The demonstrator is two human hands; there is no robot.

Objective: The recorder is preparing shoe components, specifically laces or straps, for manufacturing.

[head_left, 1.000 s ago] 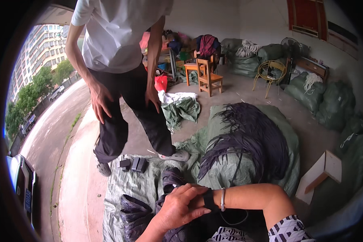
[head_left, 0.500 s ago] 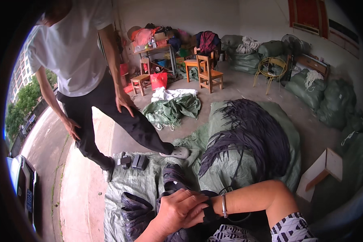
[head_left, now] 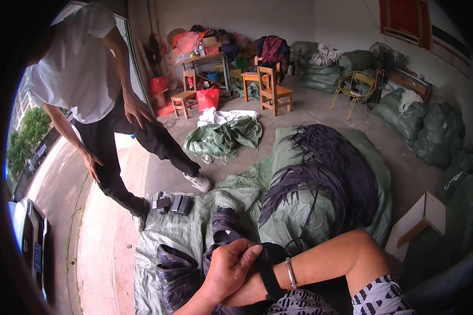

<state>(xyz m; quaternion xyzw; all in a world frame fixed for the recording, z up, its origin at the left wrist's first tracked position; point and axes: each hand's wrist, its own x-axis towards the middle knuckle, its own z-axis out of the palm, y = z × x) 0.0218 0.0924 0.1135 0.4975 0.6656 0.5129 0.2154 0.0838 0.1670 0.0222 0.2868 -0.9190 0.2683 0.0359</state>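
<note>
My left hand (head_left: 230, 266) is curled over my right wrist, its thumb beside a black wrist strap (head_left: 270, 275). It appears to grip the strap's edge; its fingertips are hidden. My right hand lies behind the left, so its fingers do not show. A metal bracelet (head_left: 290, 273) circles my right forearm above the strap. Below my hands, folded bundles of dark strips (head_left: 178, 270) lie on a green woven sheet (head_left: 147, 262). A large heap of dark purple strips (head_left: 347, 178) drapes over a stuffed green sack (head_left: 294, 226) ahead.
A person in a white shirt (head_left: 89, 68) stands at the left, bent forward. Two small black devices (head_left: 182, 205) (head_left: 162, 205) rest near that person's shoe. Wooden chairs (head_left: 272, 94), a cluttered table (head_left: 205, 64) and green sacks (head_left: 439, 134) stand behind. A white board piece (head_left: 418, 223) is at right.
My left hand's fingers have moved from over the strap to its near side, baring more of the strap. The other person has shifted left and drawn back one foot.
</note>
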